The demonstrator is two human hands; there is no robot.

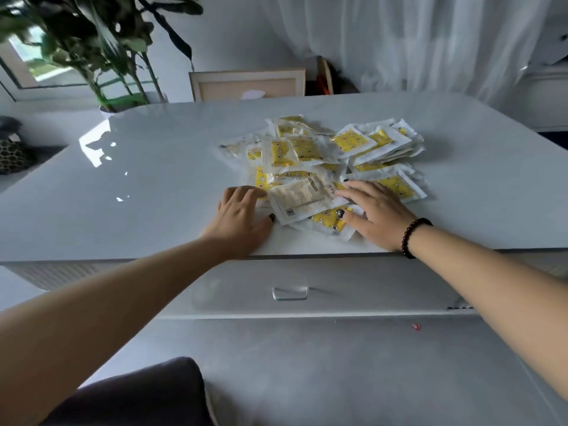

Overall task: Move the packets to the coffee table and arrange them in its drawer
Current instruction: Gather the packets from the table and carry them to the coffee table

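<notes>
While the drawer [289, 287] below the tabletop edge looks shut, the yellow-and-white packets [322, 161] lie heaped on the white coffee table [138, 179], toward its near edge. Left hand [242, 216] rests at the heap's left flank, fingers bent against the packets, pinching nothing clearly. Right hand [373, 210], fingers spread flat, presses the right side. Advice: sweep both hands inward to square the pile, then free one for the drawer handle [289, 293]. Slick wrappers likely slide; gather small stacks.
</notes>
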